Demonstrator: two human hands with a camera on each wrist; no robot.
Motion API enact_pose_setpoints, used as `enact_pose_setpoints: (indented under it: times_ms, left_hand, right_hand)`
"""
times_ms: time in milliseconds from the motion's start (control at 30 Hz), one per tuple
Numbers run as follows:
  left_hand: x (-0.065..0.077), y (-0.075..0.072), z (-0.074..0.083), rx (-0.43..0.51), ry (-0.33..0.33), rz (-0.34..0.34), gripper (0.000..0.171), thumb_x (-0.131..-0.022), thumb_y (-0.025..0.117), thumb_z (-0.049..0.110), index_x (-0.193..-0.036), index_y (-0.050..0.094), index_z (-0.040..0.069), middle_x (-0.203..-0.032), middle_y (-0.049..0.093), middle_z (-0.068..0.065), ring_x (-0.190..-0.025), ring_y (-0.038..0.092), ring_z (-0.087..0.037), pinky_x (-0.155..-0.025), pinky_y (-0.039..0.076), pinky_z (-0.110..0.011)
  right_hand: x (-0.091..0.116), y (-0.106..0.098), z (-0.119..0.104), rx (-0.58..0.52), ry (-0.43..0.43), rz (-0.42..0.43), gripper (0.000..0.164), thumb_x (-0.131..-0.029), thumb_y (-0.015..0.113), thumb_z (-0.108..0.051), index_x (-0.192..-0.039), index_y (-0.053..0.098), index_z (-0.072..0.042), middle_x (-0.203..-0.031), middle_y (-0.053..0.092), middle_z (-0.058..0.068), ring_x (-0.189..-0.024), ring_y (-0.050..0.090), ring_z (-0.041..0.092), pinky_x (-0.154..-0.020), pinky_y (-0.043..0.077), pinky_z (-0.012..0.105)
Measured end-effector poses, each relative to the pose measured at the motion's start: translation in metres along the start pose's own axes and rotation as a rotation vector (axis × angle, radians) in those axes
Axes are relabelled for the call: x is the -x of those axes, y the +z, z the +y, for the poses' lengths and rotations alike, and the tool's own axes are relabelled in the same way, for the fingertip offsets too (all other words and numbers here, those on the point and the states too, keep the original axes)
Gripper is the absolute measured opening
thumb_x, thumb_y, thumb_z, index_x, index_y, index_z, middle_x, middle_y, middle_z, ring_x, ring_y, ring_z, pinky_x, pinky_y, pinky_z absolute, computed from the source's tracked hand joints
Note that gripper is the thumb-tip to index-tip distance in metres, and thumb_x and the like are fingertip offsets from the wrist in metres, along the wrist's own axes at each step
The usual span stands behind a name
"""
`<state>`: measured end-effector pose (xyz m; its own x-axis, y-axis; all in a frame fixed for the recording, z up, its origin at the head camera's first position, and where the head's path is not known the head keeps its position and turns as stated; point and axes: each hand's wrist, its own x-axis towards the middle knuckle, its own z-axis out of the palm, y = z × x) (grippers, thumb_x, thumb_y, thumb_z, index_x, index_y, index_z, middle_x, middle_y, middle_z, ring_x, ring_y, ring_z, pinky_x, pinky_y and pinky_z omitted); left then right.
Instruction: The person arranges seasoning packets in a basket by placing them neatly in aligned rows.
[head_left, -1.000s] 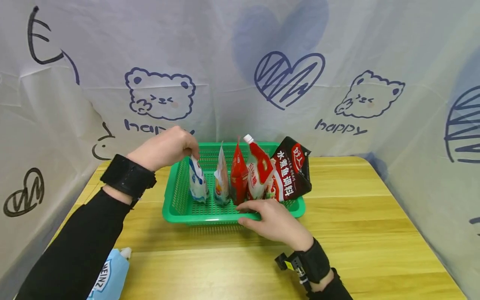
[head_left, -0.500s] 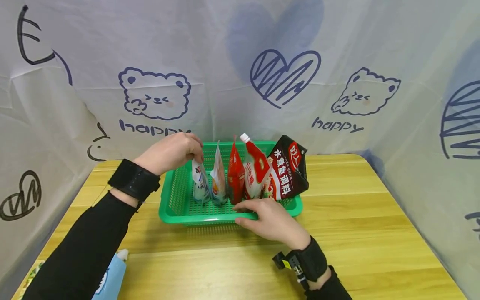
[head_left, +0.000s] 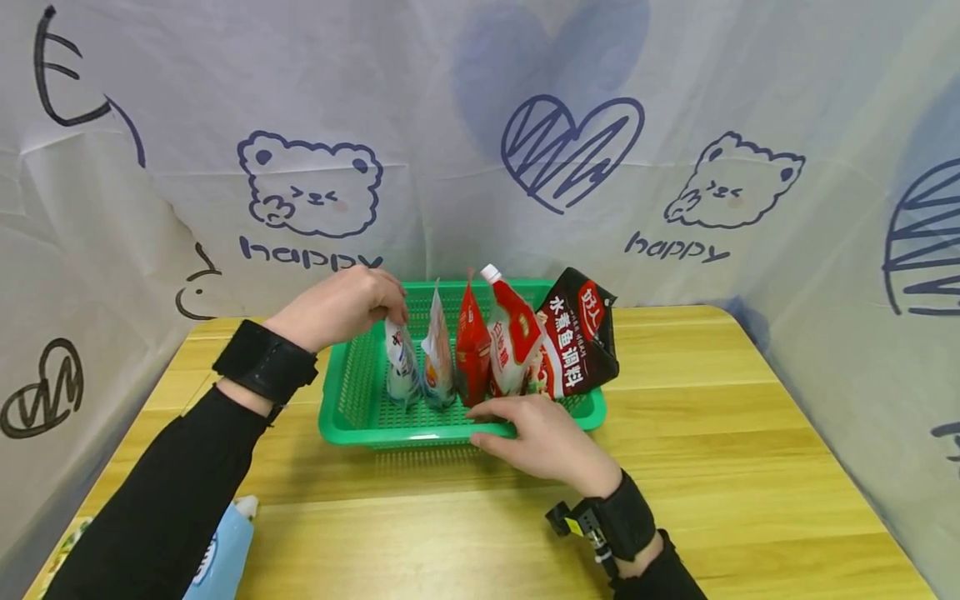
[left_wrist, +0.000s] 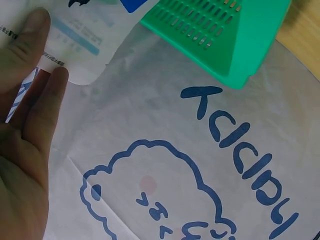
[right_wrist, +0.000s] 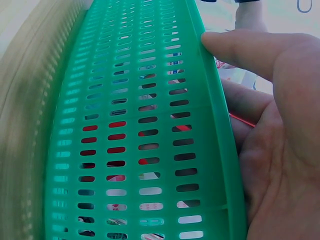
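At the left end of the green basket (head_left: 360, 436), my left hand (head_left: 341, 307) pinches the top of a small white-and-blue bag (head_left: 402, 371). The left wrist view has thumb and fingers on either side of that bag's printed edge (left_wrist: 90, 37). My right hand (head_left: 543, 437) holds the basket's near rim, thumb outside and fingers over the inside, as the right wrist view confirms. Standing in the basket beside the held bag are a white-and-orange packet (head_left: 438, 358), a red packet (head_left: 472, 354), a red-and-white pouch with a white cap (head_left: 513, 346) and a black packet (head_left: 577, 333) leaning right over the rim.
A light-blue pouch with a white cap (head_left: 221, 550) lies at the front left of the wooden table (head_left: 705, 467), partly behind my left sleeve. A green-and-yellow patterned thing (head_left: 66, 550) shows at the table's left edge. White cloth with drawings (head_left: 450, 208) hangs behind and at both sides.
My left hand has moved the white-and-blue bag rightward, closer to the white-and-orange packet. The head view has shifted slightly. My right hand stays on the rim.
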<state>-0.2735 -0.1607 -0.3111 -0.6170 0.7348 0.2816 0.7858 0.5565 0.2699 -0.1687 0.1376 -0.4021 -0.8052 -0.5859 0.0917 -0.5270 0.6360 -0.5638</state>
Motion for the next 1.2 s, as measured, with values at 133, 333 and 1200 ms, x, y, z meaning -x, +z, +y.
enact_pose_setpoints:
  times_ms: [133, 333, 1200]
  left_hand:
    - [0.001, 0.0, 0.001, -0.017, 0.004, 0.014, 0.028, -0.089, 0.069, -0.018, -0.092, 0.082, 0.007, -0.094, 0.077, -0.002, -0.093, 0.073, -0.02, -0.082, 0.062, -0.034]
    - [0.013, -0.005, 0.005, -0.029, -0.016, 0.091, 0.032, -0.088, 0.074, -0.014, -0.113, 0.079, 0.005, -0.116, 0.075, -0.009, -0.115, 0.069, -0.029, -0.098, 0.057, -0.043]
    - [0.21, -0.017, 0.015, -0.101, -0.484, 0.023, 0.05, -0.088, 0.085, 0.022, -0.134, 0.067, 0.008, -0.131, 0.068, -0.018, -0.122, 0.06, -0.046, -0.094, 0.052, -0.064]
  right_hand:
    - [0.0, 0.0, -0.001, -0.002, 0.009, -0.001, 0.031, -0.101, 0.069, -0.035, -0.128, 0.074, -0.02, -0.12, 0.076, -0.005, -0.089, 0.067, 0.006, -0.084, 0.055, 0.033]
    - [0.0, 0.0, -0.002, -0.008, 0.018, 0.001, 0.032, -0.101, 0.069, -0.035, -0.128, 0.074, -0.02, -0.12, 0.075, -0.005, -0.085, 0.064, 0.005, -0.082, 0.054, 0.033]
    - [-0.001, 0.003, -0.001, 0.004, 0.042, 0.005, 0.031, -0.1, 0.069, -0.037, -0.127, 0.075, -0.022, -0.12, 0.075, -0.005, -0.095, 0.068, 0.009, -0.085, 0.055, 0.035]
